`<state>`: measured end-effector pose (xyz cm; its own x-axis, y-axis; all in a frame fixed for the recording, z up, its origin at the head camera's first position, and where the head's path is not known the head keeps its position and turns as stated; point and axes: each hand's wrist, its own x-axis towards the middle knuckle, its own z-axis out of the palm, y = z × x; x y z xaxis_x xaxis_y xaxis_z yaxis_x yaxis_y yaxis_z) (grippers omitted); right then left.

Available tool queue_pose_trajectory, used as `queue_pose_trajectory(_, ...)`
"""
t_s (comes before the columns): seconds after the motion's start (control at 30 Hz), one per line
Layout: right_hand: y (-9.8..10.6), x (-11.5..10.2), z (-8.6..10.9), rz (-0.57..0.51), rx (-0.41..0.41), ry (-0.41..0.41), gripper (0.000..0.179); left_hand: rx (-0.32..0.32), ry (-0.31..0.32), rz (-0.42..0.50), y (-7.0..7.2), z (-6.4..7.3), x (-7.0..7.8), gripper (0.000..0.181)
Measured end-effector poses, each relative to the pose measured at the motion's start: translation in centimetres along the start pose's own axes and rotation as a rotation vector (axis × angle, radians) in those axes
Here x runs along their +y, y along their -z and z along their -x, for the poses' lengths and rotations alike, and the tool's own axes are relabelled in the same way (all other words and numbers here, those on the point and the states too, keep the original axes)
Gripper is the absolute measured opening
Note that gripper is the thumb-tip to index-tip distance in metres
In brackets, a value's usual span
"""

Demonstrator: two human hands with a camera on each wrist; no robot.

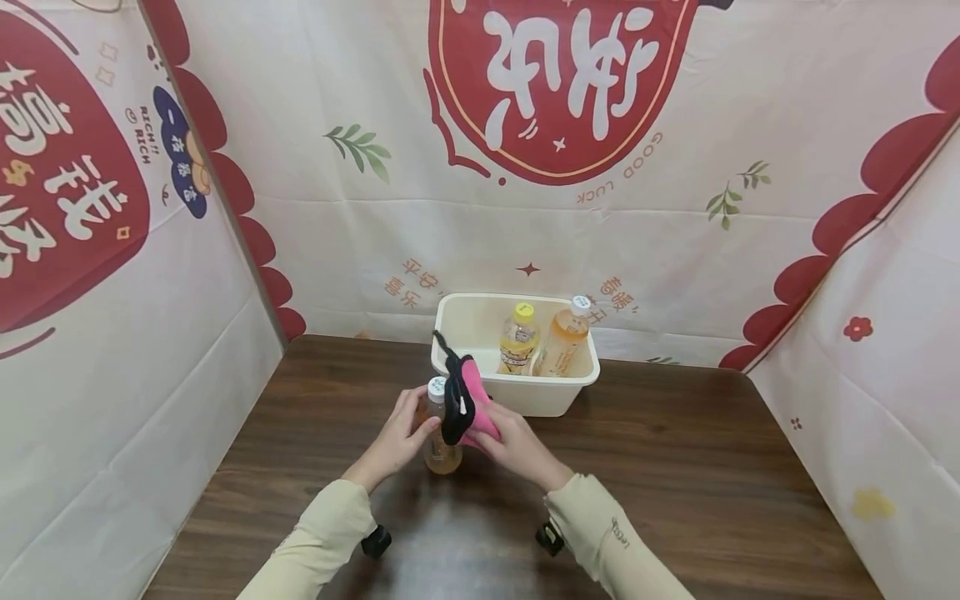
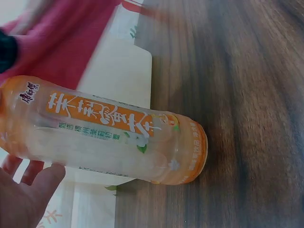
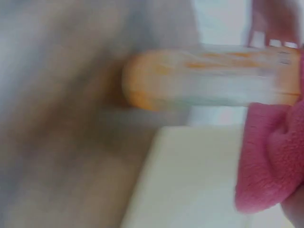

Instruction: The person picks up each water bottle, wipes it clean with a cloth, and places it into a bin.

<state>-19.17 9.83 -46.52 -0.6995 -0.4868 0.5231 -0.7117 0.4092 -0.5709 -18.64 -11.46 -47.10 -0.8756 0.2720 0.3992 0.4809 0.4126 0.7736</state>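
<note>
My left hand grips a clear drink bottle with a white cap and an orange label. The bottle stands roughly upright in front of the bin; whether its base touches the table I cannot tell. In my right hand is a pink cloth with a black part and a dark cord loop at its top. This cloth lies against the bottle's upper right side and hides part of it. The right wrist view is blurred, with the pink cloth beside the bottle.
Behind the hands, a white plastic bin stands near the back edge of the dark wooden table. It holds a yellow-capped bottle and a white-capped bottle leaning right. Printed cloth walls enclose the table's back and sides.
</note>
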Motion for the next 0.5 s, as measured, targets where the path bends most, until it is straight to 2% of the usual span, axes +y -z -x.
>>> queue_pose_trajectory(0.1,0.6,-0.4,-1.3,0.020,-0.046,-0.013,0.025,0.012,-0.014,0.003,-0.1,-0.1,-0.2,0.045)
queue_pose_trajectory(0.17,0.2,-0.3,-1.4,0.018,-0.038,-0.032,0.022,0.022,-0.021,0.019,-0.2,-0.1,-0.4,0.045)
queue_pose_trajectory(0.3,-2.0,0.6,-0.4,-0.027,0.096,-0.014,0.023,0.046,-0.026,0.043,-0.4,-0.1,-0.4,0.046)
queue_pose_trajectory(0.37,-3.4,1.2,0.5,-0.056,0.170,-0.001,0.024,0.048,-0.004,0.041,-0.3,0.1,-0.3,0.047)
queue_pose_trajectory(0.43,-4.6,1.9,1.5,-0.079,0.201,-0.013,0.023,0.043,0.017,0.037,-0.3,0.2,-0.3,0.046)
queue_pose_trajectory(0.5,-5.7,2.8,2.5,-0.092,0.177,-0.055,0.023,0.036,0.038,0.039,-0.3,0.2,-0.3,0.046)
